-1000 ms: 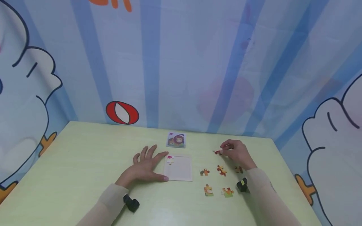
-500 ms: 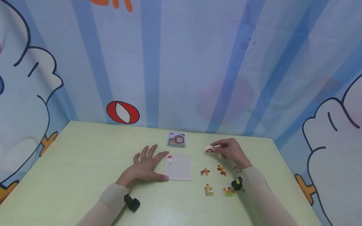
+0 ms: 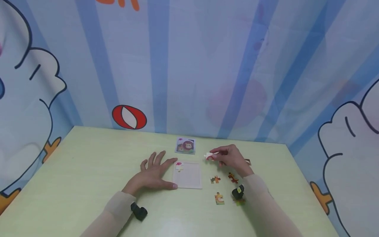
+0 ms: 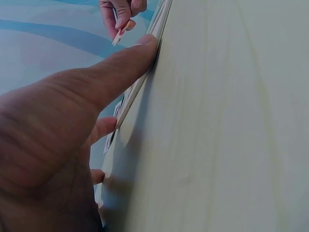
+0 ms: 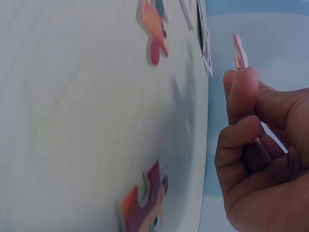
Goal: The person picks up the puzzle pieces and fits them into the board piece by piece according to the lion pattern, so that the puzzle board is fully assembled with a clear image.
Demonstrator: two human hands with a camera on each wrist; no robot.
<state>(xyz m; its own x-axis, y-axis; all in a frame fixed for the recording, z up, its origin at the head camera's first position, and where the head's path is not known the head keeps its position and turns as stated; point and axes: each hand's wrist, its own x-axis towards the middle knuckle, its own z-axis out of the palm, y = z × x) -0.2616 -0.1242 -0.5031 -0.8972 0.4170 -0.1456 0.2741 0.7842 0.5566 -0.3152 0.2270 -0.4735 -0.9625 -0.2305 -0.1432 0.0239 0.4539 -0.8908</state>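
Between thumb and forefinger my right hand [image 3: 231,159] pinches a white-and-red jigsaw piece [image 3: 209,156], raised over the table to the right of the tray. In the right wrist view that puzzle piece [image 5: 240,52] sticks out beyond the fingertips. My left hand [image 3: 152,173] is spread, its thumb and forefinger touching the left side of a square, pale puzzle tray [image 3: 189,177]. One piece with a pink print [image 3: 179,166] lies in the tray's upper left corner. The left wrist view shows the thumb [image 4: 130,60] against the tray's edge.
Behind the tray lies a lion picture card [image 3: 185,145]. Loose pieces lie to the right, among them an orange one [image 3: 233,178], a small one [image 3: 215,179] and one nearer the front [image 3: 219,198]. My right forearm partly covers others. A printed curtain [image 3: 189,65] hangs behind the table.
My right hand has carried the jigsaw piece leftward, closer to the tray, and the piece has tilted to show more of its face. The left hand has stayed at the tray.
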